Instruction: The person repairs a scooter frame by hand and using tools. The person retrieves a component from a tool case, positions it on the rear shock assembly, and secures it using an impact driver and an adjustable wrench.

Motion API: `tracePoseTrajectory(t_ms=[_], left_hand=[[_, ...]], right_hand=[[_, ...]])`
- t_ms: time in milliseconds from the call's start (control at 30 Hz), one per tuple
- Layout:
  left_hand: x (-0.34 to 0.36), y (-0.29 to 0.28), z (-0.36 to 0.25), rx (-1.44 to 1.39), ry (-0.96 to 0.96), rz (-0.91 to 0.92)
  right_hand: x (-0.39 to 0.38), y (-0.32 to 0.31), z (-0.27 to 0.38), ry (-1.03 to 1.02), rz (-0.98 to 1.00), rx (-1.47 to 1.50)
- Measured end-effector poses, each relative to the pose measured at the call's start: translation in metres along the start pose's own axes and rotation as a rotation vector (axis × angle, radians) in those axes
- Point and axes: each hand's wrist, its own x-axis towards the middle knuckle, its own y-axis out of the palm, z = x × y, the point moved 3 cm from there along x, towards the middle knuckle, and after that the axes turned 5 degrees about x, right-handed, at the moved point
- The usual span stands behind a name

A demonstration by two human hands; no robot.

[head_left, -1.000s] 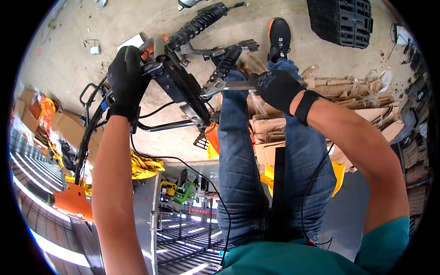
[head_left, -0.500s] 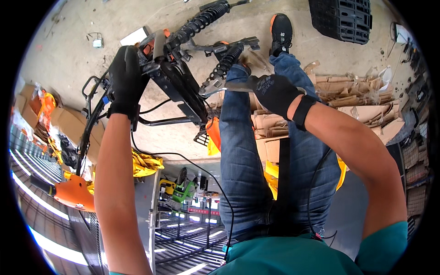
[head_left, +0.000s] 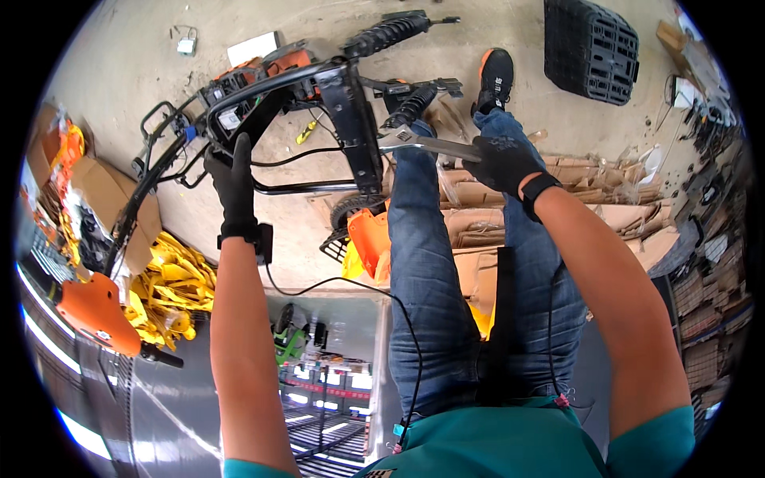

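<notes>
A black tubular vehicle frame point(head_left: 360, 131) stands tilted in front of me, with orange parts and black coil-spring shock absorbers point(head_left: 388, 35). My left hand point(head_left: 233, 182), in a black glove, is closed on the frame's lower left tube; its thumb points up and some fingers are hidden. A silver wrench point(head_left: 437, 146) is gripped by its handle in my black-gloved right hand point(head_left: 504, 166). Its jaw end lies beside the frame's right-hand upright, over my left shin; whether they touch, I cannot tell.
Flattened cardboard point(head_left: 574, 179) lies around my legs. A yellow-handled screwdriver point(head_left: 307, 132) rests on the floor beyond the frame tubes. Far right is a black plastic footboard-like part point(head_left: 591, 52). Yellow wrapping point(head_left: 169, 287) and an orange cover point(head_left: 97, 315) are at left.
The frame has turned, bringing its black upright and looped tubes into fuller view. My left hand has moved lower along it. The wrench and my right hand have shifted slightly right.
</notes>
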Motion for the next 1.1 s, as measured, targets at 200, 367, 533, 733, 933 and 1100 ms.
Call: tracePoseTrajectory(t_ms=[200, 367, 533, 733, 933, 1100], left_hand=[[0.017, -0.001, -0.006, -0.029, -0.013, -0.028], [-0.003, -0.001, 0.007, -0.383, -0.026, -0.122], [-0.056, 0.037, 0.059, -0.528, -0.288, -0.002], [-0.052, 0.055, 0.037, -0.135, -0.607, -0.396], [-0.052, 0.052, 0.031, -0.102, -0.513, -0.464], [-0.051, 0.054, 0.039, -0.027, -0.485, -0.462]], right_hand=[[-0.007, 0.000, -0.001, 0.139, 0.007, -0.130], [-0.003, -0.005, 0.002, 0.180, 0.017, -0.246], [-0.009, -0.001, 0.002, 0.305, 0.056, -0.294], [0.002, -0.012, 0.007, 0.350, 0.122, -0.309], [0.001, -0.010, 0.017, 0.365, 0.148, -0.316], [0.003, -0.017, 0.019, 0.373, 0.161, -0.351]])
